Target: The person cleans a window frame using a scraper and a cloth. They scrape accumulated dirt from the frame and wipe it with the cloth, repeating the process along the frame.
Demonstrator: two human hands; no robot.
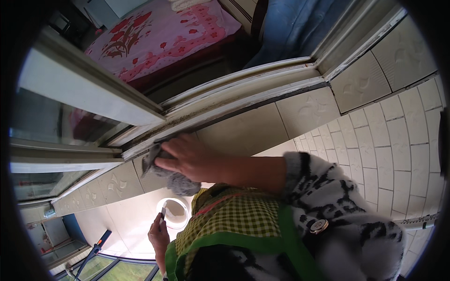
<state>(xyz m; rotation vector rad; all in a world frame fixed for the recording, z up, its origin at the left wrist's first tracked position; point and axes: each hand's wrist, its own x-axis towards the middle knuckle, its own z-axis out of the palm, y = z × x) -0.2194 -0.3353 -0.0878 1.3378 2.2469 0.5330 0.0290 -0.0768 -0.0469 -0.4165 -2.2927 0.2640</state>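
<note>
My right hand (pixel 186 158) presses a grey cloth (pixel 181 182) against the tiled sill (pixel 242 128) below the window track. Part of the cloth is bunched under the palm and hangs over the sill's edge. Just above the fingers runs the white sliding-window track (pixel 182 119), with dark grime in its groove. Lower down, my left hand (pixel 159 233) grips a small flat tool (pixel 162 214), perhaps a scraper, with a pale end. Behind that tool, on the floor, stands a white bucket (pixel 188 210) with murky liquid in it.
Sliding window panes (pixel 88 91) stand at the left. Through the opening are a bed with a pink floral cover (pixel 168 42) and a blue curtain (pixel 299 28). A tiled wall (pixel 379 147) is at the right. A long-handled tool (pixel 93 251) leans at lower left.
</note>
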